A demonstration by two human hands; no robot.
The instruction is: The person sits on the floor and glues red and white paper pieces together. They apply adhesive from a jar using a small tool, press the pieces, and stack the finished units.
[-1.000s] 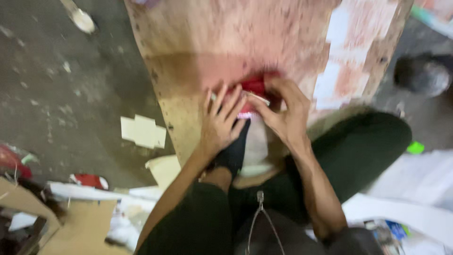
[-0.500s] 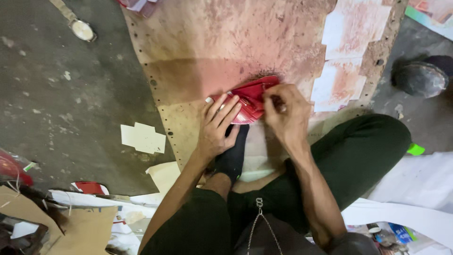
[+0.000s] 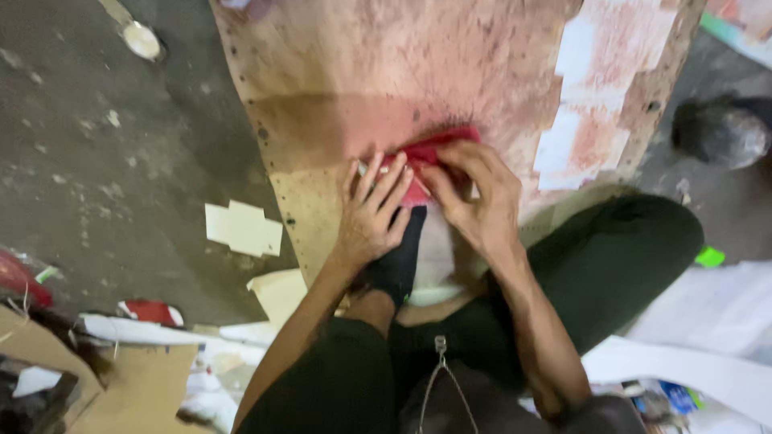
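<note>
A small red piece, perhaps paper or card, lies on a worn wooden board stained pink and red. My left hand presses flat on the piece's left part, fingers spread. At its right edge my right hand pinches and folds the material with curled fingers. Both hands cover most of the piece. I sit on the floor with my legs in dark trousers folded beside the board.
White paper patches are stuck on the board's right side. Cut white card pieces lie on the grey concrete floor. Cardboard and scraps sit at lower left, white sheets at right, and a dark round object at upper right.
The view has shifted slightly. My hands have stayed on the red piece; the right-hand fingers have worked along its right edge, and more of the red now shows above them.
</note>
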